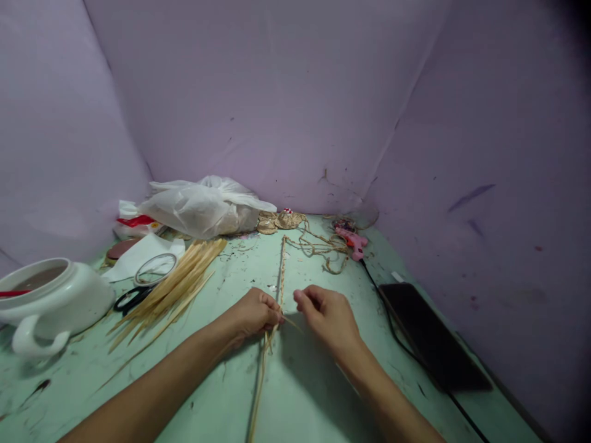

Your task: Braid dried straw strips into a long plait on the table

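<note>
A thin braid of straw-coloured strands (282,271) runs away from me down the middle of the table. My left hand (258,312) pinches its near end between thumb and fingers. From that grip loose strands (259,384) trail toward me, and one short strand end sticks out to the right. My right hand (325,311) hovers just right of the braid, apart from it, with its fingers curled and thumb and index tip close together. Whether anything tiny sits in that pinch cannot be made out.
Left are a white handled pot (87,301), black-handled scissors (132,299), a bundle of dry strips (178,277) and a roll of tape (156,269). Behind lie a white plastic bag (203,209), woven discs (289,220) and twine (318,246). Right are a pink glue gun (353,242) and a black tablet-like slab (429,335).
</note>
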Tool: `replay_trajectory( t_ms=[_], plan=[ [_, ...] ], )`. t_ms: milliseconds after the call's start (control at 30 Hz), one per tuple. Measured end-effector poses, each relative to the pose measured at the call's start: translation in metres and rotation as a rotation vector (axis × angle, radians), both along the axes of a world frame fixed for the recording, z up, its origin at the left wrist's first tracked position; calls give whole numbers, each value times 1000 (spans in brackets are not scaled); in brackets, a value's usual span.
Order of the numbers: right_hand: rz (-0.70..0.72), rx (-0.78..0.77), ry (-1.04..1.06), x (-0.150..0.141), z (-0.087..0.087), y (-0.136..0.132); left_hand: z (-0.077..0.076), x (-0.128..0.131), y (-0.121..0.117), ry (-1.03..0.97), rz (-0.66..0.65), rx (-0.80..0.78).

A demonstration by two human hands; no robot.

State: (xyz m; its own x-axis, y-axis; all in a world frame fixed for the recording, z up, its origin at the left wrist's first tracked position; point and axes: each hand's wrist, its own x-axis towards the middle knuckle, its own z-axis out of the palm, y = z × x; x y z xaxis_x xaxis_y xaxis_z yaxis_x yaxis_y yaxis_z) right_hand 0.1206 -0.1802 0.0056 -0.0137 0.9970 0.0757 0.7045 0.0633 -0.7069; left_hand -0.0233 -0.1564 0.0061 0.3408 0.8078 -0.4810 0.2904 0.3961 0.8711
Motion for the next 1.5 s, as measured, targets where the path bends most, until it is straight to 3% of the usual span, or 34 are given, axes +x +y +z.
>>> replay_trajectory(
  t_ms=[33, 167, 333, 467, 633, 833, 933, 1033, 1100, 1200, 1300, 1367, 1500],
  plan=[
    [-10, -40, 43, 1, -3, 4, 1, 0, 0, -3, -1, -6],
    [165, -278, 295, -6, -20, 11, 2, 1, -1, -24, -11, 11],
    [102, -291, 349, -10, -27, 12, 1, 0, -1, 31, -92, 64],
    [77, -378, 426, -9, -26, 12, 1, -5, 1, 297, -224, 196],
    [51, -387, 582, -14, -25, 8, 16, -4, -14, 788, -206, 484],
    [-43, -453, 731, -20, -15, 2, 21, 20, -51, 980, -270, 645],
    [-74, -460, 759, -22, -14, 0, 20, 22, -53, 933, -295, 653],
    [-51, -440, 774, -22, -15, 0, 25, 11, -36, 773, -281, 573],
    [-8, -436, 769, -21, -16, 0, 27, 2, -21, 627, -99, 494],
    [44, -438, 761, -20, -15, 1, 23, -6, -6, 273, 55, 117],
    [80, -441, 799, -18, -14, 3, 14, -3, -4, -11, -11, -108],
    [131, -438, 799, -16, -15, 5, 9, 0, -5, -28, -38, -106],
    [223, -369, 608, -7, -22, 10, 3, 3, -5, 187, -39, 29]
  ],
)
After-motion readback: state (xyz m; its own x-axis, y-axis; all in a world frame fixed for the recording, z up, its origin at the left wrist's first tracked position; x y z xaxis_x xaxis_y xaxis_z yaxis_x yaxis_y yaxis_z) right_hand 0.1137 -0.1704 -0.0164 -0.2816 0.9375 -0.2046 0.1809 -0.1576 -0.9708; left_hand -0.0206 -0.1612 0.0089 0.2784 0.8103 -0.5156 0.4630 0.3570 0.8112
